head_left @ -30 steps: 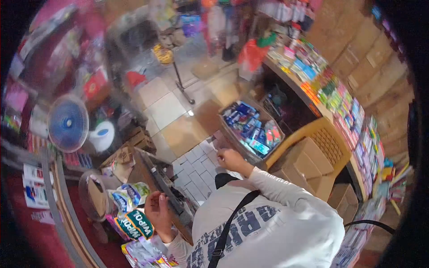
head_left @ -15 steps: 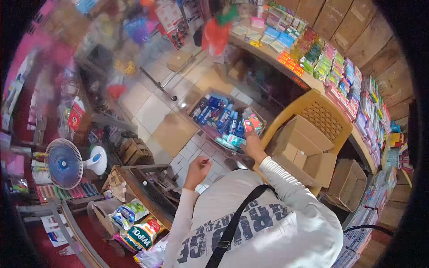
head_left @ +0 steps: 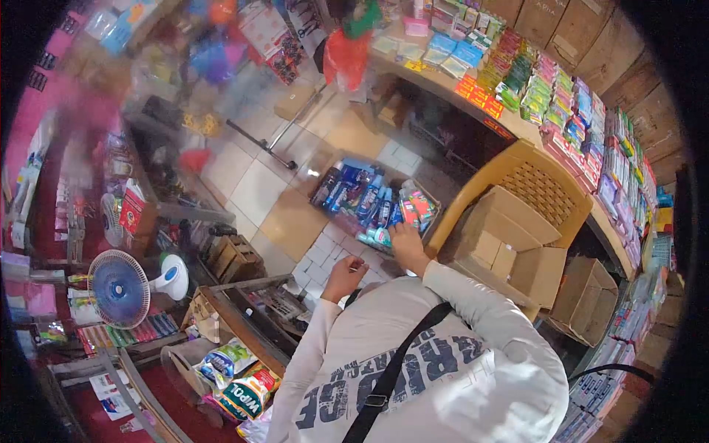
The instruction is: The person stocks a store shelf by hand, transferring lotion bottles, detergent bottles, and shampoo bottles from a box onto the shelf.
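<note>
A box (head_left: 336, 214) packed with blue bottles (head_left: 369, 196) stands on the floor in front of me. Colourful packets (head_left: 418, 207) in pink, orange and green lie at its right end. At the near right corner, my right hand (head_left: 408, 247) reaches in with fingers bent downward, and its fingertips are hidden among the contents. A teal and white container (head_left: 378, 237) lies just left of those fingers. My left hand (head_left: 345, 277) hovers short of the box, its fingers curled in and nothing visible in them.
A yellow plastic chair (head_left: 517, 166) holds an open cardboard box (head_left: 496, 244); another carton (head_left: 585, 303) stands beside it. Packed goods line the counter (head_left: 443, 77) on the right. A fan (head_left: 120, 289) and a wooden-edged case (head_left: 244, 325) stand on the left.
My right hand has drawn back slightly left and toward me, uncovering more of the colourful packets. My left hand has shifted right, nearer the box. The whole view has turned slightly.
</note>
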Motion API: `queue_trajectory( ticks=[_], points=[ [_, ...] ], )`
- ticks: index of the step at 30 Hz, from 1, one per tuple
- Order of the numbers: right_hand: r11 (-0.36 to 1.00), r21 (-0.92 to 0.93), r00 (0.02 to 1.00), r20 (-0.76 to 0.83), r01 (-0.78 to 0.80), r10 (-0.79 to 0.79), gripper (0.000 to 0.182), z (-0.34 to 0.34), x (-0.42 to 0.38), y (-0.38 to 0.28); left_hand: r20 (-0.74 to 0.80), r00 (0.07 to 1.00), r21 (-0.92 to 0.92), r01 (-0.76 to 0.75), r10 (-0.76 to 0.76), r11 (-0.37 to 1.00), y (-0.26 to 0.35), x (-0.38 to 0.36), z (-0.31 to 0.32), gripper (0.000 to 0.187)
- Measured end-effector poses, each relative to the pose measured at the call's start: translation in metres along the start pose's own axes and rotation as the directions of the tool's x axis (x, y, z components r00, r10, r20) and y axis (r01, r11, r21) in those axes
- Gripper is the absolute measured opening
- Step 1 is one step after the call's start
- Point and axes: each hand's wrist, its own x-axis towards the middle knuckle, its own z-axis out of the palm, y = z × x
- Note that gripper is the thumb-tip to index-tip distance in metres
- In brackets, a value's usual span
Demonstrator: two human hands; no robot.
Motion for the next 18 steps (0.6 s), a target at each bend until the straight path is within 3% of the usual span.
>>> queue_trajectory(
  ticks=[3, 9, 15, 18],
  points=[
    [0.999, -0.003, 0.999, 0.023, -0.038, 0.038, 0.028, 0.005, 0.005, -0.002, 0.006, 0.999, -0.048, 0.033, -0.033, 0.998, -0.002, 0.003, 0.001, 0.029],
    [0.970, 0.209, 0.984, 0.146, -0.128, 0.099, 0.043, -0.006, 0.007, 0.000, 0.054, 0.998, -0.121, 0.048, -0.042, 0.991, 0.002, 0.006, -0.001, 0.028],
    [0.834, 0.506, 0.974, 0.080, -0.221, 0.210, 0.051, -0.017, -0.001, -0.007, 0.080, 0.996, -0.111, 0.037, -0.028, 0.993, -0.002, 0.018, -0.003, 0.032],
    [0.765, 0.621, 0.982, 0.046, -0.171, 0.183, 0.050, -0.028, -0.004, -0.008, 0.075, 0.995, -0.137, 0.077, -0.067, 0.988, 0.000, 0.025, 0.004, 0.036]
  ],
)
